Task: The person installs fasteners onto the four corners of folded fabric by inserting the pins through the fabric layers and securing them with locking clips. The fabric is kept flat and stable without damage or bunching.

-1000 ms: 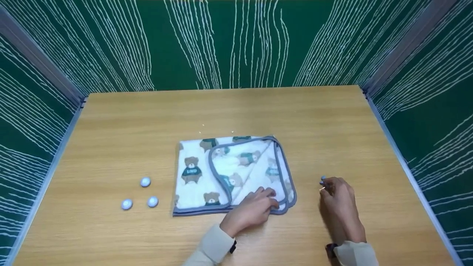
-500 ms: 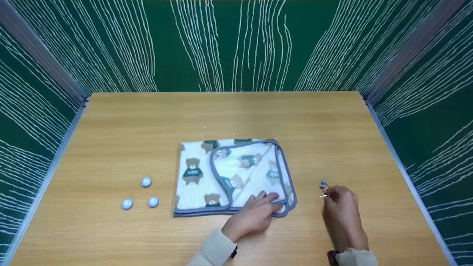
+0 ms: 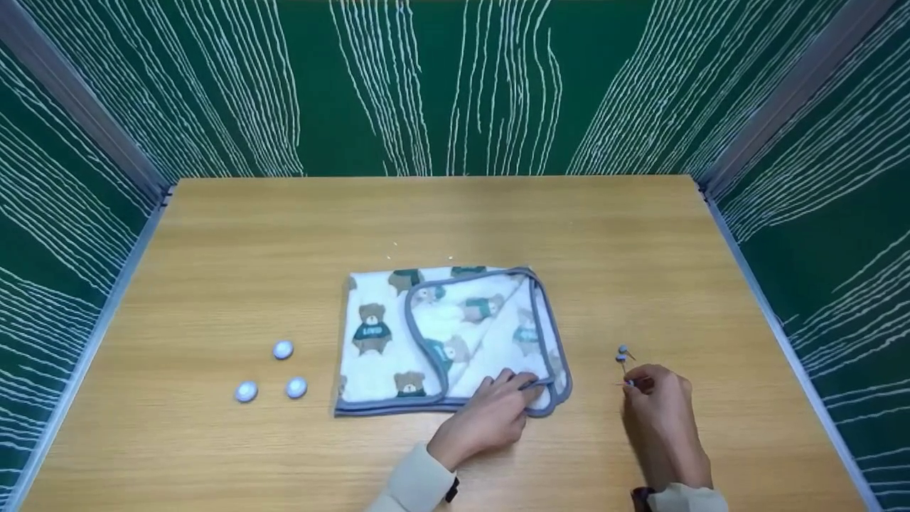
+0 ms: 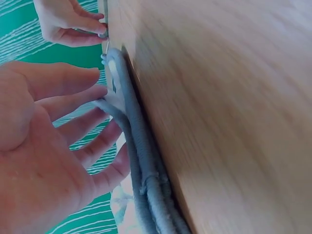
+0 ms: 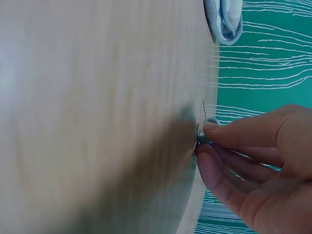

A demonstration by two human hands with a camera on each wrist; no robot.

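A folded white blanket with bears and grey-blue trim lies mid-table. My left hand rests at its near right corner, fingers loosely extended over the trim. In the left wrist view the left thumb stands apart from the cloth and the fingertips touch the trimmed edge. To the right of the blanket, my right hand pinches a small blue-headed pin between thumb and fingers, low over the table. Just beyond those fingertips lie more small blue-headed pins; the fingers partly hide the held one.
Three round pale caps, a far one, a left one and a right one, lie left of the blanket. Tiny white bits lie behind it. Green panels with white lines enclose the wooden table.
My right hand has drawn back slightly toward the near edge with the pin, showing more of the pins beyond it. The left hand stays at the blanket corner. The head view shifted slightly.
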